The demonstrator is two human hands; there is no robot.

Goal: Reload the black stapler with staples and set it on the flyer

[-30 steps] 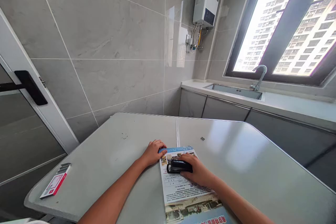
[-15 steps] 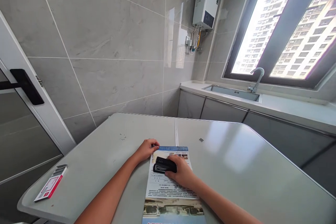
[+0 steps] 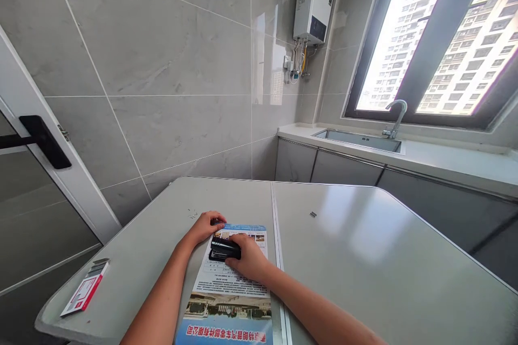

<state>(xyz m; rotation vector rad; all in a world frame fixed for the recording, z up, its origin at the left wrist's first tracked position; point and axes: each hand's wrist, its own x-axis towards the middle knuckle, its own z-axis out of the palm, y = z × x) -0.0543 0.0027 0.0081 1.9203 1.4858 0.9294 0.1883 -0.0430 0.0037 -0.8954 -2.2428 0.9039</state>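
We hold the stapler (image 3: 224,248) in our right hand (image 3: 249,259), the fingers and thumb wrapped around its back end. Its black nose points to nine o'clock, and the top arm stands a little apart from the base. The stapler is over the far half of the paper (image 3: 226,307) – whether it presses on the sheet, we cannot tell. Our left hand (image 3: 205,227) is at eleven o'clock from the stapler, fingers bent and close together, thumb at the paper's eleven-o'clock corner; whether they pinch it, we cannot tell.

The paper lies on the table (image 3: 372,259), red lettering towards six, with the seam (image 3: 275,221) just beside it at three. Taking the stapler as the middle of the dial, we see tiny bits (image 3: 193,215) between ten and eleven, grey strips (image 3: 313,214) at two, and a red-and-white box (image 3: 86,288) between eight and nine, near the table's edge. Farther off, the door (image 3: 79,194) is at ten, the heater (image 3: 313,2) hangs near one, and the sink (image 3: 352,139) and tap (image 3: 400,118) sit between one and two – the window (image 3: 439,27) above them
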